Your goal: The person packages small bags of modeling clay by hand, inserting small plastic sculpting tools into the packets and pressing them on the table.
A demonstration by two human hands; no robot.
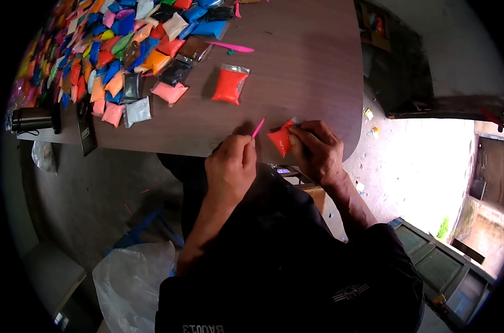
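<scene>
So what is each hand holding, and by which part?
The left hand holds a pink pointed tool by the end nearer the body; the right hand pinches a red packet at its right side.

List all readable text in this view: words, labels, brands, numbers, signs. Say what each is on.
"BA0013": black shirt, at the bottom edge, upside down; the middle characters are uncertain.
Winged emblem on the same shirt: any lettering is too small to read.
Pale label on the dark phone-like object: too small to read.
Red packet in the right hand: no readable print.
Nothing else legible.
</scene>
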